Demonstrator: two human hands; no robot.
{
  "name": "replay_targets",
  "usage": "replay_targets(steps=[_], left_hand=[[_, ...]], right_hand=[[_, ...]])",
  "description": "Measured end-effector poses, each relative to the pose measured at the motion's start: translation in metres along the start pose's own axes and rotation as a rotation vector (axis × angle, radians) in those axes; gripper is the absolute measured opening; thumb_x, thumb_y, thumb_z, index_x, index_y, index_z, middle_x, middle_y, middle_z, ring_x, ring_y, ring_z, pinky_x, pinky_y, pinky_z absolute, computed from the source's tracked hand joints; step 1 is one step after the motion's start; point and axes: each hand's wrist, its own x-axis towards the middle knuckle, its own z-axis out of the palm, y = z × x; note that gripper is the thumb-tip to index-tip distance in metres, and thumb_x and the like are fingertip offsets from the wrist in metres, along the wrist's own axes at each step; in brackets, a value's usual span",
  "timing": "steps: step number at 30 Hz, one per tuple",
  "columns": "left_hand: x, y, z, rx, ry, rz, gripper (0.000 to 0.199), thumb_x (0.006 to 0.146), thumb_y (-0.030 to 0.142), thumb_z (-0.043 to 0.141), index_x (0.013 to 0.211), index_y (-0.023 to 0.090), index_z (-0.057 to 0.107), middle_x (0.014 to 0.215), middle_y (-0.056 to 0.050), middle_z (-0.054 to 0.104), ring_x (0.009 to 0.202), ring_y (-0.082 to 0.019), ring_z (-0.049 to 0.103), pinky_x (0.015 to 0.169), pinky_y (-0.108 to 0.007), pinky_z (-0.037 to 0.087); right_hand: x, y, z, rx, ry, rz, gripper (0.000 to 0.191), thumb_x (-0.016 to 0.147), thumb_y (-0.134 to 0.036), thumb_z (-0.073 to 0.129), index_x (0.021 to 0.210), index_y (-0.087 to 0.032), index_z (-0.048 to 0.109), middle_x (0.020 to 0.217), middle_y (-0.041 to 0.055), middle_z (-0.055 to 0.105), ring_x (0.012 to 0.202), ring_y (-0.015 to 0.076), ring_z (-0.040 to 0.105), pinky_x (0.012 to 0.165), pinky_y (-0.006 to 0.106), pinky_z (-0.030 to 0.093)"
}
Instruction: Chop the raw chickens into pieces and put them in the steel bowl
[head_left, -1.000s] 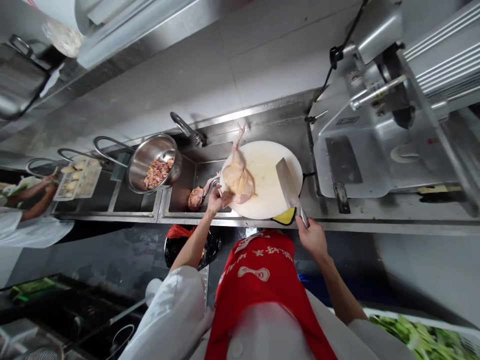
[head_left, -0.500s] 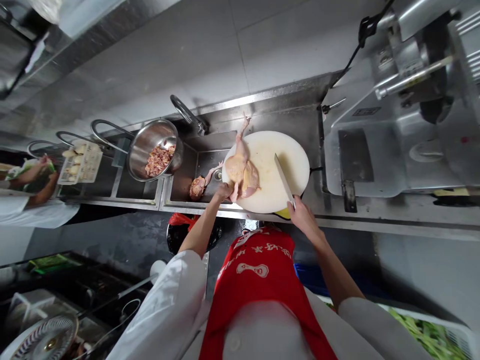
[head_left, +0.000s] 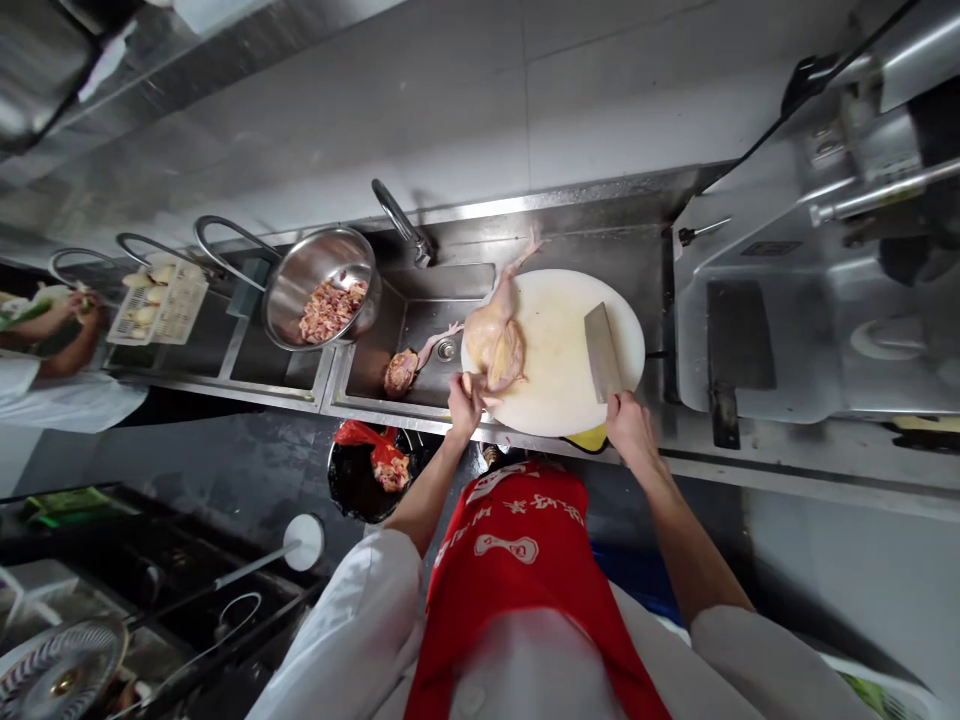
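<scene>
Head view: left fingers (head_left: 457, 390) pinch chicken (head_left: 491, 335), right fingers (head_left: 619, 408) clasp cleaver (head_left: 602, 357), and white characters (head_left: 517, 507) mark the apron (head_left: 517, 585).

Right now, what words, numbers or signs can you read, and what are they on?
Red apron: white characters, too blurred and slanted for me to quote surely.
Metal machine: a small label, too tiny to read.
So I can't read any text clearly.
</scene>
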Motion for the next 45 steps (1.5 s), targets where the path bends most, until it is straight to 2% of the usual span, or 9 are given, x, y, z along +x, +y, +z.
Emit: replay_targets(steps=[5,9,12,19,26,29,33,42,45], left_hand=[[-0.007,-0.03,0.015,-0.021,0.106,0.137,0.018,0.088,0.026,0.06,0.102,0.018,0.052,0.093,-0.008,0.06,0.088,-0.021,0.063,0.081,-0.03,0.049],[-0.003,-0.038,0.024,-0.136,0.156,0.174,0.014,0.086,0.025,0.063,0.091,0.018,0.052,0.08,-0.004,0.057,0.075,-0.017,0.059,0.074,-0.029,0.047],[-0.002,-0.051,0.029,-0.156,0.172,0.246,0.012,0.085,0.024,0.06,0.093,0.018,0.052,0.081,-0.003,0.056,0.074,-0.017,0.057,0.074,-0.03,0.048],[0.003,-0.067,0.04,-0.145,0.182,0.331,0.023,0.085,0.02,0.055,0.108,0.018,0.052,0.095,-0.009,0.06,0.086,-0.021,0.059,0.083,-0.035,0.049],[-0.026,-0.065,0.034,-0.176,0.169,0.247,0.028,0.091,0.023,0.052,0.117,0.015,0.049,0.096,-0.01,0.061,0.084,-0.021,0.061,0.08,-0.034,0.05],[-0.04,-0.075,0.029,-0.194,0.189,0.129,0.03,0.095,0.029,0.05,0.122,0.016,0.047,0.092,-0.008,0.061,0.077,-0.019,0.061,0.074,-0.032,0.049],[-0.042,-0.082,0.027,-0.207,0.212,0.097,0.025,0.097,0.032,0.049,0.117,0.018,0.048,0.092,-0.007,0.06,0.08,-0.018,0.061,0.074,-0.031,0.049],[-0.035,-0.079,0.032,-0.217,0.219,0.234,0.015,0.092,0.022,0.051,0.107,0.018,0.051,0.091,-0.007,0.057,0.081,-0.018,0.057,0.077,-0.033,0.05],[-0.036,-0.076,0.032,-0.241,0.203,0.255,0.016,0.091,0.021,0.052,0.107,0.018,0.051,0.091,-0.006,0.057,0.084,-0.019,0.059,0.08,-0.035,0.052]], right_hand=[[-0.012,-0.05,-0.011,-0.065,0.054,-0.25,0.04,0.105,-0.036,0.029,0.115,-0.011,0.06,0.087,0.0154,0.072,0.076,0.0232,0.067,0.064,0.029,0.035],[-0.009,-0.118,-0.007,-0.119,-0.088,-0.565,0.039,0.105,-0.036,0.028,0.115,-0.013,0.058,0.089,0.0142,0.073,0.078,0.0227,0.069,0.065,0.028,0.037],[-0.004,-0.144,-0.002,-0.231,-0.182,-0.668,0.037,0.106,-0.033,0.027,0.116,-0.013,0.057,0.094,0.0154,0.074,0.084,0.0237,0.071,0.067,0.027,0.04],[-0.012,-0.109,-0.015,-0.419,-0.311,-0.634,0.029,0.104,-0.03,0.036,0.104,-0.014,0.06,0.087,0.0138,0.073,0.08,0.0229,0.071,0.067,0.027,0.039],[0.012,-0.18,0.038,-0.326,-0.256,-0.669,0.034,0.107,-0.032,0.028,0.117,-0.012,0.053,0.094,0.0151,0.073,0.085,0.0224,0.071,0.065,0.026,0.04],[0.019,-0.189,0.05,-0.319,-0.214,-0.695,0.035,0.107,-0.034,0.029,0.119,-0.011,0.053,0.096,0.0155,0.073,0.086,0.0228,0.07,0.064,0.026,0.04],[0.019,-0.184,0.043,-0.251,-0.22,-0.717,0.034,0.106,-0.033,0.028,0.112,-0.014,0.056,0.091,0.0122,0.073,0.081,0.0211,0.069,0.063,0.026,0.04],[0.001,-0.181,0.04,-0.349,-0.239,-0.656,0.037,0.106,-0.035,0.029,0.121,-0.013,0.054,0.086,0.0119,0.073,0.075,0.022,0.069,0.062,0.027,0.039],[0.002,-0.187,0.025,-0.321,-0.213,-0.687,0.036,0.105,-0.035,0.03,0.115,-0.015,0.057,0.082,0.01,0.072,0.073,0.0208,0.068,0.062,0.026,0.04]])
